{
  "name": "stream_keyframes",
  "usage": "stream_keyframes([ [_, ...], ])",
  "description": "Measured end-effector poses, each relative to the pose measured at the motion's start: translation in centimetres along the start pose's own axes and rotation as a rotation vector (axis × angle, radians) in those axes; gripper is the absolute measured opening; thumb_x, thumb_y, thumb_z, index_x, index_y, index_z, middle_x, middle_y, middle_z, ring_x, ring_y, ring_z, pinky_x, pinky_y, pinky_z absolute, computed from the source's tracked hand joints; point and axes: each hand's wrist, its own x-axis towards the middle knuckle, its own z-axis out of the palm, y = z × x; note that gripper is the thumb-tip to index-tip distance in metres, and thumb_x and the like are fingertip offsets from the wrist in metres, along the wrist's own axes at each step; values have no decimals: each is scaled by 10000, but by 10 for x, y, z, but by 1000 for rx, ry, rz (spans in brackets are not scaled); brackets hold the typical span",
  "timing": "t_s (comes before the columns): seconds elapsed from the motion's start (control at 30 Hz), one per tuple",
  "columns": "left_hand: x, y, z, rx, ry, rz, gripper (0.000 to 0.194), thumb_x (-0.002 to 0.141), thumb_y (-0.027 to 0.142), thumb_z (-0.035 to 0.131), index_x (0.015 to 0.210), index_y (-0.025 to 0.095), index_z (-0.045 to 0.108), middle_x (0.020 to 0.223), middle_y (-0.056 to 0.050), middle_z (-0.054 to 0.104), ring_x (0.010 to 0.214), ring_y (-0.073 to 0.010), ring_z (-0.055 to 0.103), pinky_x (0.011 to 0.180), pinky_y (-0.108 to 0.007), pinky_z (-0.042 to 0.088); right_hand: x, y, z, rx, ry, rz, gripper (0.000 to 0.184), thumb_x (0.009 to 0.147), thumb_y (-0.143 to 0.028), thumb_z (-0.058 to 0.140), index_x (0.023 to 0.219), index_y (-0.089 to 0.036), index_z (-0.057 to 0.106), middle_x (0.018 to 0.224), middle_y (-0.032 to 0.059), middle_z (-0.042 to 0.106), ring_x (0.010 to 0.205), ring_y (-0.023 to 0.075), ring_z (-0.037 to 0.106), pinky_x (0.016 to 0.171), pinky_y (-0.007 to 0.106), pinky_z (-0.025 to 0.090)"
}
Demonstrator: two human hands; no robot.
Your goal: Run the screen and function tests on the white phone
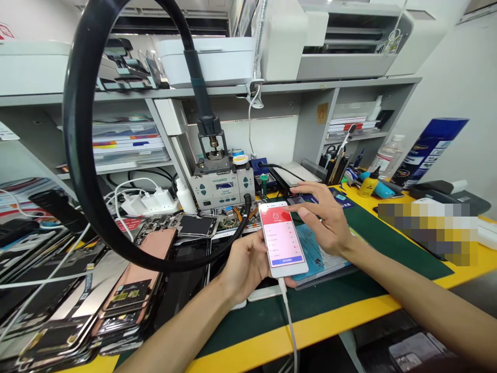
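A white smartphone (283,241) with a lit screen, red at the top and white with a list below, is held upright and slightly tilted in my left hand (248,264). My left fingers wrap behind it and along its left edge. From its bottom end hangs a white charging cable (288,311). My right hand (326,217) hovers at the phone's upper right, index finger stretched toward the screen's edge, the other fingers apart; whether the fingertip touches is unclear. Under and behind the phone lie a blue booklet (310,246) and a dark green mat (399,248).
Stacked phone parts (132,290) cover the left side. A thick black hose (77,129) loops in front of the rework station (223,189). A white power strip (155,202) stands beside it. Bottles, including a yellow one (368,184), and a blue can (429,150) stand right.
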Motion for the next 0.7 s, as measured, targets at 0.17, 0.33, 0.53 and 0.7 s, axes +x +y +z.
stream_keyframes([
  [0.17, 0, -1, 1, 22, 27, 9, 609, 678, 164, 478, 1280, 122, 558, 1104, -150, 694, 903, -335, 689, 633, -517, 621, -2, 0, -3, 5, 35, -5, 339, 964, -268, 478, 951, -245, 816, 1212, 104, 692, 1234, 332, 570, 1026, 572, 447],
  [0.33, -1, -1, 5, 66, 83, 17, 597, 642, 95, 527, 1233, 130, 606, 1037, -122, 707, 850, -302, 688, 604, -489, 629, -5, 1, -4, -5, 63, -32, 331, 956, -227, 490, 929, -234, 819, 1195, 112, 696, 1229, 330, 564, 1019, 562, 450],
  [0.53, -1, -1, 6, 79, 102, 8, 584, 640, 40, 525, 1204, 143, 637, 1081, -119, 709, 895, -293, 689, 589, -462, 643, -6, 0, -2, 20, 55, -37, 312, 947, -195, 503, 931, -199, 815, 1174, 131, 703, 1214, 333, 573, 1011, 556, 454],
  [0.7, 0, -1, 6, 87, 117, 4, 562, 661, 41, 530, 1207, 122, 634, 1095, -139, 717, 853, -287, 691, 562, -457, 640, -8, -6, -2, 37, 32, -58, 306, 942, -186, 501, 953, -195, 807, 1175, 132, 700, 1205, 328, 582, 1002, 550, 459],
])
